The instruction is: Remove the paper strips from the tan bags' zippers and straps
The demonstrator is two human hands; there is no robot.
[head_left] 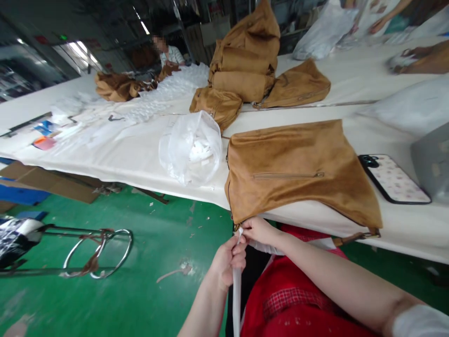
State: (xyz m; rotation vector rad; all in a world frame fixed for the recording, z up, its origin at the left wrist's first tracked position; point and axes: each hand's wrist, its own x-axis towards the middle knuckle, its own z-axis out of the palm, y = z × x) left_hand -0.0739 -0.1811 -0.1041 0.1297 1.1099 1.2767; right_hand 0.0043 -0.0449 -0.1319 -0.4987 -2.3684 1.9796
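A brown leather bag (pixel 291 164) with a zipper across its side lies flat at the table's front edge. By its lower left corner, my left hand (pixel 229 260) is closed around a white strip (pixel 237 299) that hangs down past my lap. My right hand (pixel 261 230) pinches at the upper end of this strip, close to the bag's corner hardware (pixel 237 226); its fingertips are partly hidden. White wrapping (pixel 266 248) passes under my right forearm toward a brown strap end (pixel 351 238) clipped to the bag's right corner.
A clear plastic bag of white scraps (pixel 192 150) stands left of the leather bag, a phone (pixel 398 180) and a grey bin (pixel 433 159) right. Stacked brown bags (pixel 242 70) rise behind. A metal trolley (pixel 98 252) is on the floor. Other people work across the table.
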